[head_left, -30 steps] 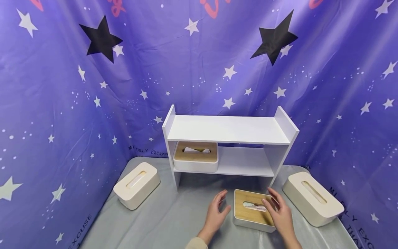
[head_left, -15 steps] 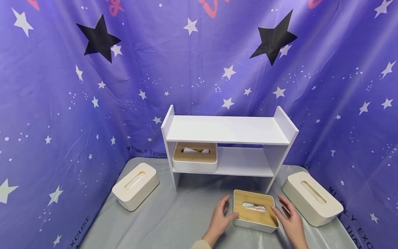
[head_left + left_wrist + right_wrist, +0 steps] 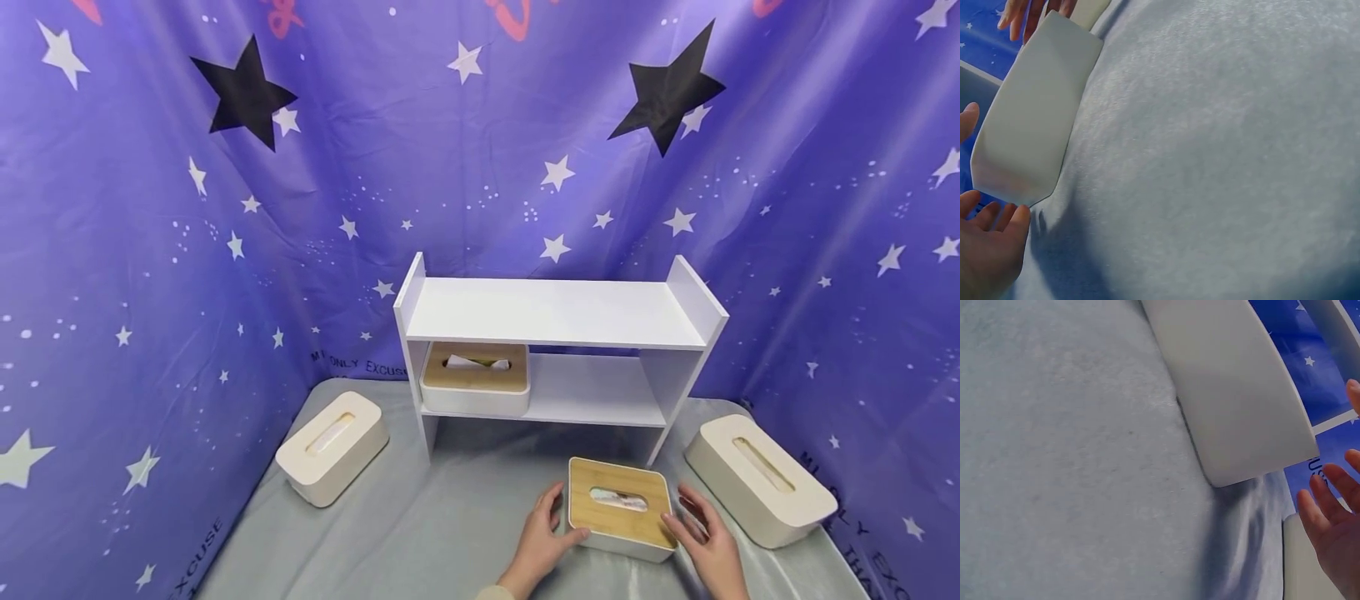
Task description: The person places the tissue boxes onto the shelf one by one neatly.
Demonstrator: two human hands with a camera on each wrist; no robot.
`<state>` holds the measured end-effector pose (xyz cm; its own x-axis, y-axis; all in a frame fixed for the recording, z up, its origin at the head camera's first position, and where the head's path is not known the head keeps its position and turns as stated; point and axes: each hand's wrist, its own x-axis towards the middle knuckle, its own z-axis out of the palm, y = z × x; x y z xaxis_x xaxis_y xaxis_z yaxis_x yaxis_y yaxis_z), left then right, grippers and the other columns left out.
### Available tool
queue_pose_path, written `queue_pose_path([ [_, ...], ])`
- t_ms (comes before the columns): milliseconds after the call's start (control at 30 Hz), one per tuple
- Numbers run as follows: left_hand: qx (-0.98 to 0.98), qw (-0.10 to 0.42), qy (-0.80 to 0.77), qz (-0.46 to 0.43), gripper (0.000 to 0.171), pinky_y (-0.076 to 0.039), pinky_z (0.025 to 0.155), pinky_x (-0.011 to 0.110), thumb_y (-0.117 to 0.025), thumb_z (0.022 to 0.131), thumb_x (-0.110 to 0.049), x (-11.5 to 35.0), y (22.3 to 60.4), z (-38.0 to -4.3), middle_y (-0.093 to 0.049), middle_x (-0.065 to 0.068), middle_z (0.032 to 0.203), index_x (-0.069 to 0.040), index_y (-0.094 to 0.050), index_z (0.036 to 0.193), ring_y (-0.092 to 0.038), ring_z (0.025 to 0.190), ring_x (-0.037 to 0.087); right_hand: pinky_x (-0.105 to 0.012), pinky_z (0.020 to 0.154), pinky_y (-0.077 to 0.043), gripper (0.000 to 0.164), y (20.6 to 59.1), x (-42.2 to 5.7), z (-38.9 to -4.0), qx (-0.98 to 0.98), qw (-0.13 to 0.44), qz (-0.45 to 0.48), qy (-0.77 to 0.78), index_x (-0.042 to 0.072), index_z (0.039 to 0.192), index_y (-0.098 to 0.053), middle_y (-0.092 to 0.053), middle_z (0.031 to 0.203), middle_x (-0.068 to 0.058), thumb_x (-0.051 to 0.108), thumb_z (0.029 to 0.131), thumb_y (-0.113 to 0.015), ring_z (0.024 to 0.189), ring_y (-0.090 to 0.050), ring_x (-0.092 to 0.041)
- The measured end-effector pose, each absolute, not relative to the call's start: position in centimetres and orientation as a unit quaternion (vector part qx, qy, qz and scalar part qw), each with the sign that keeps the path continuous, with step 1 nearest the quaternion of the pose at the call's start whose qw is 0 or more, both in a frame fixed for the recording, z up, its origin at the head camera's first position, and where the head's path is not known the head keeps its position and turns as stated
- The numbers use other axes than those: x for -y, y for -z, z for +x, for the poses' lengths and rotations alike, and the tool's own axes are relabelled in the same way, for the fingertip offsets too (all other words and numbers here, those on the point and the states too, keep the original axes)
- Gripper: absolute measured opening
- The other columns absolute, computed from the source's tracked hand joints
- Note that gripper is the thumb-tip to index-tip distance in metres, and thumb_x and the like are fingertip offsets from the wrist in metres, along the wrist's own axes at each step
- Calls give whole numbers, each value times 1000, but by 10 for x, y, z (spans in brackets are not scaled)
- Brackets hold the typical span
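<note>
A white tissue box (image 3: 622,525) with a wooden lid lies on the grey cloth, in front of the shelf, with tissue showing in its slot. My left hand (image 3: 542,537) is at its left end, fingers loosely bent and thumb over the near left corner. In the left wrist view, fingertips of that hand (image 3: 991,250) meet or nearly meet the box's end wall (image 3: 1041,106). At the right end is my right hand (image 3: 708,540), its thumb close to the rim. The right wrist view shows that hand (image 3: 1335,525) with spread fingers, apart from the box.
Behind stands a white two-tier shelf (image 3: 547,310). On its lower tier, at the left, sits another wooden-lidded tissue box (image 3: 476,402). Cream tissue boxes stand at the left (image 3: 300,454) and right (image 3: 765,492). A purple star-printed curtain (image 3: 465,167) encloses the grey cloth (image 3: 420,533).
My left hand has moved right to the box's left end. My right hand has drawn back from over the lid to its right end. The box stays about where it was.
</note>
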<state>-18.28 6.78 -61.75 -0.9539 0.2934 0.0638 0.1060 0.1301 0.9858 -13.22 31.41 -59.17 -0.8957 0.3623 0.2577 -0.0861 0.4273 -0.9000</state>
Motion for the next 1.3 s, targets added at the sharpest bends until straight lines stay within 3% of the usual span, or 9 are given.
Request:
queue_pose_path([
  [67, -751, 75, -643, 133, 78, -51, 107, 42, -82, 81, -17, -69, 620, -182, -45, 22, 150, 3, -43, 146, -49, 133, 40, 6, 87, -40, 59, 592, -315, -130, 818, 185, -94, -537, -8, 141, -44, -43, 121, 36, 10, 92, -71, 105, -43, 30],
  [233, -750, 79, -643, 133, 79, -52, 105, 39, -83, 80, -17, -71, 623, -181, -48, 20, 147, 3, -44, 146, -52, 131, 33, 6, 83, -41, 76, 592, -314, -127, 809, 99, -136, -563, -4, 151, -31, -42, 146, -8, 24, 93, -72, 98, -37, 34],
  [300, -748, 83, -644, 133, 78, -53, 104, 38, -83, 80, -16, -70, 624, -180, -47, 20, 147, 3, -43, 146, -52, 131, 33, 6, 82, -42, 80, 593, -313, -126, 803, 82, -141, -574, -5, 152, -28, -37, 149, -18, 23, 92, -73, 97, -36, 35],
  [433, -744, 86, -649, 133, 75, -54, 102, 35, -82, 80, -11, -71, 622, -180, -49, 20, 145, 1, -45, 144, -52, 130, 36, 2, 80, -46, 81, 595, -315, -125, 794, 78, -131, -588, -7, 152, -26, -39, 142, -6, 13, 90, -74, 98, -39, 32],
  [667, -739, 88, -658, 116, 70, -55, 101, 31, -79, 80, -4, -76, 620, -178, -52, 18, 142, 1, -48, 142, -53, 129, 36, 2, 79, -45, 93, 599, -314, -123, 782, 60, -119, -608, -9, 155, -17, -27, 152, -26, 8, 85, -76, 97, -37, 34],
  [900, -737, 89, -663, 98, 68, -56, 100, 34, -79, 78, -2, -74, 620, -180, -54, 15, 138, -1, -51, 140, -54, 128, 35, 4, 80, -42, 101, 595, -309, -126, 776, 16, -147, -613, 0, 159, -12, -15, 163, -30, 14, 84, -79, 107, -36, 26],
  [1100, -723, 95, -676, 109, 68, -58, 96, 30, -81, 79, -3, -69, 618, -182, -55, 14, 137, -3, -51, 140, -56, 126, 32, 3, 82, -43, 105, 592, -310, -127, 773, 8, -151, -616, 1, 159, -11, -15, 163, -29, 14, 82, -81, 102, -38, 29],
  [1200, -711, 98, -687, 113, 68, -58, 92, 26, -80, 79, -1, -65, 616, -180, -55, 15, 137, -3, -51, 141, -57, 125, 31, 3, 83, -44, 102, 592, -308, -125, 775, 33, -133, -617, -2, 158, -16, -26, 160, -22, 11, 81, -81, 95, -35, 34],
  [1300, -700, 99, -697, 117, 68, -59, 90, 23, -79, 79, 1, -61, 614, -179, -57, 17, 134, -1, -51, 140, -61, 122, 32, 2, 85, -45, 94, 593, -307, -122, 772, 81, -95, -623, -9, 153, -24, -43, 146, 9, 4, 79, -80, 101, -41, 31],
])
